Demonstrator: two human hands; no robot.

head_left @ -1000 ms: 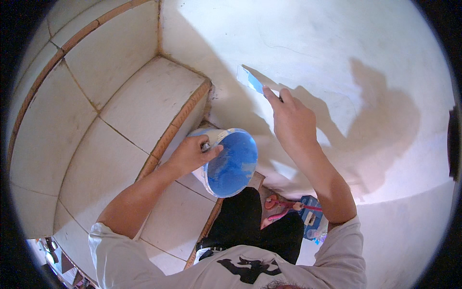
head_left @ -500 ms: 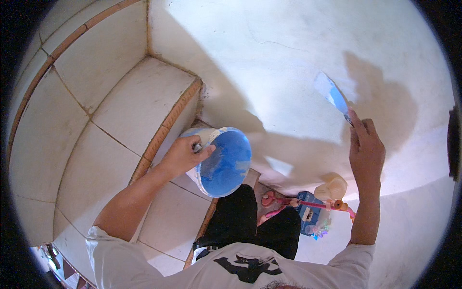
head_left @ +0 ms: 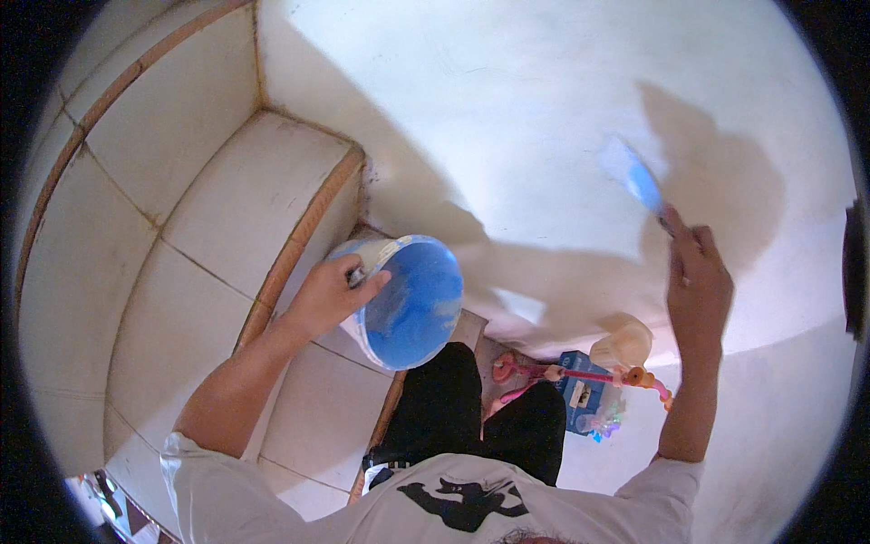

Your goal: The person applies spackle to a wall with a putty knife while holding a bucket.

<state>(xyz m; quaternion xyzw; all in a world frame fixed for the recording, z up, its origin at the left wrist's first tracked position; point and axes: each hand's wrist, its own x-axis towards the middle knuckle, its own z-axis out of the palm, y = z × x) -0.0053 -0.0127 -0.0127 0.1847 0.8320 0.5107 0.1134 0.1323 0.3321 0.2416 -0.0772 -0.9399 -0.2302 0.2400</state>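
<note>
My left hand is closed on the handle and rim of a white bucket, blue inside with pale smears. The bucket is tilted so that its mouth faces me, just above my knee. In my right hand is a putty knife, gripped by its handle. Its blade, tinged blue and white, lies at or close to the pale wall; whether it touches I cannot tell. The handle is mostly hidden by my fingers.
Tiled stairs with brown edging rise on the left. Below the wall stand a blue box, a cream plastic container and a pink tubular toy-like thing. Shadows of my arm and the bucket fall across the wall.
The putty knife and my right hand have shifted slightly right and down. My left hand and the bucket have moved a little left in the picture, as has the staircase.
</note>
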